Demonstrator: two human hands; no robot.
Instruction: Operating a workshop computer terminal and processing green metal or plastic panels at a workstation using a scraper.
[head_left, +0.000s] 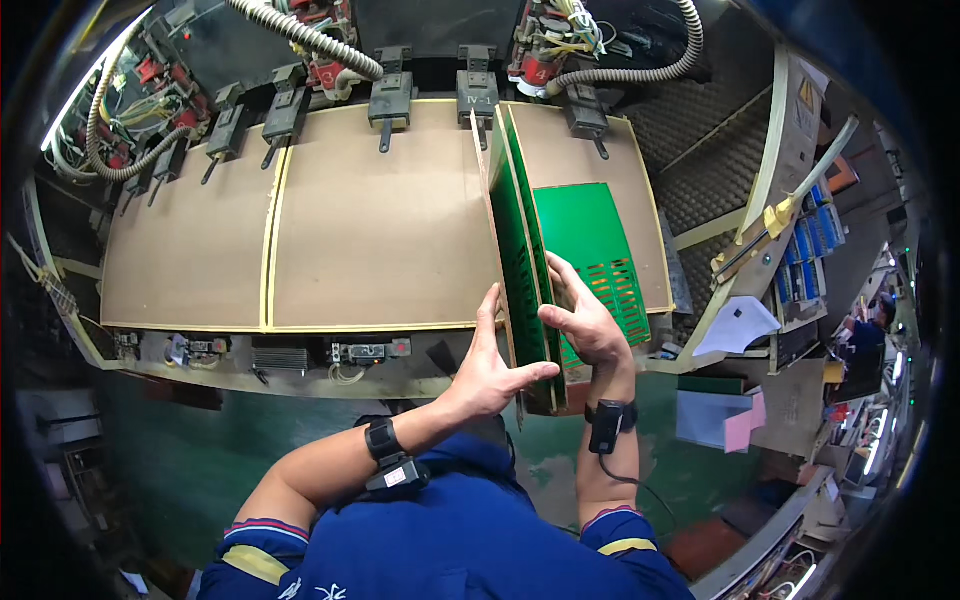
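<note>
Two upright green circuit panels (517, 247) stand on edge before me, a narrow gap between them, with brownish edges showing. My left hand (487, 367) grips the left panel near its close end, fingers on the outer face and thumb over the near edge. My right hand (589, 322) is at the right side of the panels, its thumb against them and its fingers partly hidden behind the right one. Another green panel with rows of slots (585, 225) lies flat on the brown board surface of the machine bed (382, 225), to the right of the upright ones.
Dark clamps (390, 101) line the bed's far edge. Behind them are numbered red spindle heads (536, 71) with ribbed hoses (637, 75). A metal frame post (765, 180) rises at the right, with white paper (739, 326) beside it. A person (870, 330) is far off right.
</note>
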